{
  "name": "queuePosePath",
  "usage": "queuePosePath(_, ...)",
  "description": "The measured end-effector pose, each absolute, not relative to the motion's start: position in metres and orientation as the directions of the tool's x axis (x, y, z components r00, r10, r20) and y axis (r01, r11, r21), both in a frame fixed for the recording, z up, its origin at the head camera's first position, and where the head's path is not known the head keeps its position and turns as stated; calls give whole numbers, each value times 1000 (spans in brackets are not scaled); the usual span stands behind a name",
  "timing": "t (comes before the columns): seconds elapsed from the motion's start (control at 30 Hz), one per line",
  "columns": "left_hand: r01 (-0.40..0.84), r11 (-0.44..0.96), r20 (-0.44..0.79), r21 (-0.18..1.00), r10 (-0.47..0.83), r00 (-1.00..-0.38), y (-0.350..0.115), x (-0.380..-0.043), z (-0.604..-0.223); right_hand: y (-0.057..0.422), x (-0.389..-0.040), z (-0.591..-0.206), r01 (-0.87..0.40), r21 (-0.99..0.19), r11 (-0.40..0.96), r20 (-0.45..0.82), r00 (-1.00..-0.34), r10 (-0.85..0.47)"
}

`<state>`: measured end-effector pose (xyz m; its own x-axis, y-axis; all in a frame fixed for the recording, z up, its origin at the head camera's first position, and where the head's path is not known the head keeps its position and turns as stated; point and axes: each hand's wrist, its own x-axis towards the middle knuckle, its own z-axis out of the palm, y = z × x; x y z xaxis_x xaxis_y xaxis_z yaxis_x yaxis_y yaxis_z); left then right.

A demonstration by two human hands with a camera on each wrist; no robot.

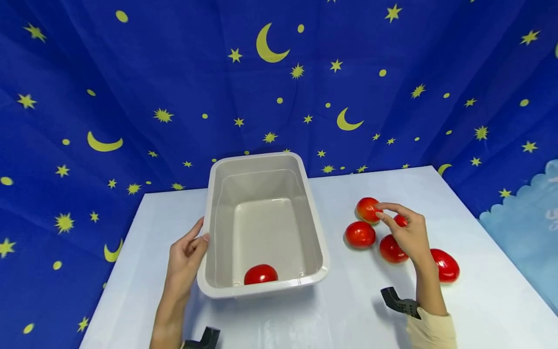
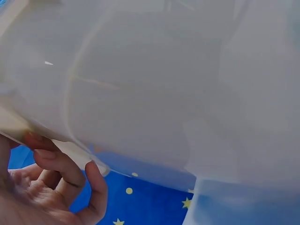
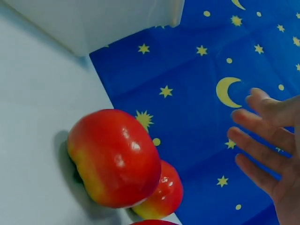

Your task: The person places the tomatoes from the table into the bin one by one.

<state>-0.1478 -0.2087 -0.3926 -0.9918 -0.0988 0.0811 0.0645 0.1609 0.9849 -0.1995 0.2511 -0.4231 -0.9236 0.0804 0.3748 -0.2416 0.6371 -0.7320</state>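
Observation:
A grey plastic bin [image 1: 319,232] stands on the table, with one red apple [image 1: 260,275] at its near end. My left hand [image 1: 182,264] holds the bin's left rim, thumb at the top edge; in the left wrist view its fingers [image 2: 70,173] curl below the rim. My right hand [image 1: 410,238] hovers over several red apples to the right of the bin. Its thumb and fingers are apart, and nothing is between them. The far apple [image 1: 366,210] is nearest its fingertips. In the right wrist view a red-and-yellow apple [image 3: 115,159] lies apart from the spread fingers.
Another apple [image 1: 445,265] lies right of my right wrist. The white table [image 1: 362,310] ends at a blue curtain [image 1: 244,97] with yellow moons and stars. Light-blue cloth [image 1: 532,232] hangs at the right. Black wrist mounts [image 1: 398,303] sit on my wrists.

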Motion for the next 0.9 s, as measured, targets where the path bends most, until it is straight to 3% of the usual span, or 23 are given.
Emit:
queuePosePath(0.27, 55, 180, 74, 982, -97, -993, -214, -147, -391, 250, -207, -434, -157, -637, 755, 99, -988, -122)
queuePosePath(0.43, 81, 180, 95, 980, -75, -993, -212, -149, -392, 253, -211, -437, -178, -583, 793, 102, -984, -146)
queuePosePath(0.9, 45, 216, 68, 975, -98, -993, -211, -147, -392, 252, -215, -440, -147, -595, 790, 44, -988, -151)
